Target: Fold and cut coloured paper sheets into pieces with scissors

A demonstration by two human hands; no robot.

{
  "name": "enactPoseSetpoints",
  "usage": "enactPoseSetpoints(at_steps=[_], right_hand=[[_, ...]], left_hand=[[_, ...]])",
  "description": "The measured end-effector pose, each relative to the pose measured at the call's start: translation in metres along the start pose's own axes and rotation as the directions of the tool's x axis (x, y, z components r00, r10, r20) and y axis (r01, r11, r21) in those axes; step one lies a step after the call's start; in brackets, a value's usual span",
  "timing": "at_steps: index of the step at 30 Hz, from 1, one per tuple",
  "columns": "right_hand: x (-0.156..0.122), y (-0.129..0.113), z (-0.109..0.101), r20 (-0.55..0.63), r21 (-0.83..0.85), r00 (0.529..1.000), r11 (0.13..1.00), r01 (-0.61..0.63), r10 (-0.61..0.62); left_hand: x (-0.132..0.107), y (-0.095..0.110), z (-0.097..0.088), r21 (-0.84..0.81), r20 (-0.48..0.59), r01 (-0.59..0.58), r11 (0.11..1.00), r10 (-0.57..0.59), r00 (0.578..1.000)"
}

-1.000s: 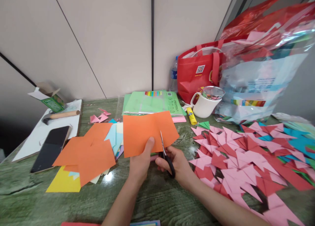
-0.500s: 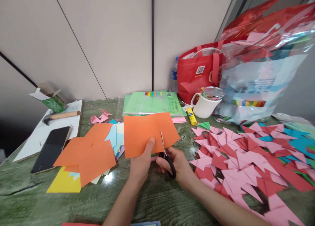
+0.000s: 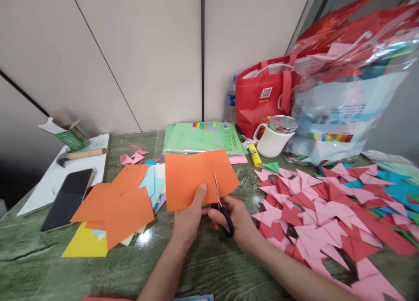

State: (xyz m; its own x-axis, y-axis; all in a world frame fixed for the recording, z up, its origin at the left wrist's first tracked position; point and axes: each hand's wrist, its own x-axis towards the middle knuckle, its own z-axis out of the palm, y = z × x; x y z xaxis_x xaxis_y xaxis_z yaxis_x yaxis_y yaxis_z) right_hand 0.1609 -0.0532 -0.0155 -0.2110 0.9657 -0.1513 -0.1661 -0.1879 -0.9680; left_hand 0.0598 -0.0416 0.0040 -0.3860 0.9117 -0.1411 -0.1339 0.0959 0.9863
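Scissors (image 3: 221,205) cut the orange sheet's (image 3: 196,176) near edge.

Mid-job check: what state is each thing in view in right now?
Orange paper sheet: held up, cut partway in from its near edge.
Black-handled scissors: blades in that cut.
Left hand: pinching the sheet's near edge.
Right hand: closed in the scissors' handles.
Green-and-white cardboard box: flap open.
Black smartphone: flat, screen dark.
Yellow glue stick: lying on its side.
Red tote bag: upright, mouth open.
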Motion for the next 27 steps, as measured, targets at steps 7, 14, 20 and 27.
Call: enactPoseSetpoints(at_steps=[7, 14, 20, 27], right_hand=[[0.000, -0.001, 0.000, 0.009, -0.004, 1.000, 1.000, 0.004, -0.004], [0.000, 0.001, 0.000, 0.002, -0.022, 1.000, 1.000, 0.021, -0.021], [0.002, 0.003, -0.003, 0.070, 0.002, 0.997, 1.000, 0.017, -0.017], [-0.010, -0.002, 0.000, 0.361, 0.025, 0.932, 1.000, 0.016, -0.024]], left_hand=[[0.001, 0.000, 0.000, 0.022, -0.003, -0.015, 1.000, 0.016, 1.000], [-0.001, 0.002, 0.000, 0.058, 0.028, -0.026, 0.998, 0.024, 0.999], [0.004, -0.002, -0.001, 0.100, -0.064, -0.105, 0.989, 0.112, 0.992], [0.023, 0.003, -0.011, -0.086, -0.176, -0.292, 0.953, 0.274, 0.946]])
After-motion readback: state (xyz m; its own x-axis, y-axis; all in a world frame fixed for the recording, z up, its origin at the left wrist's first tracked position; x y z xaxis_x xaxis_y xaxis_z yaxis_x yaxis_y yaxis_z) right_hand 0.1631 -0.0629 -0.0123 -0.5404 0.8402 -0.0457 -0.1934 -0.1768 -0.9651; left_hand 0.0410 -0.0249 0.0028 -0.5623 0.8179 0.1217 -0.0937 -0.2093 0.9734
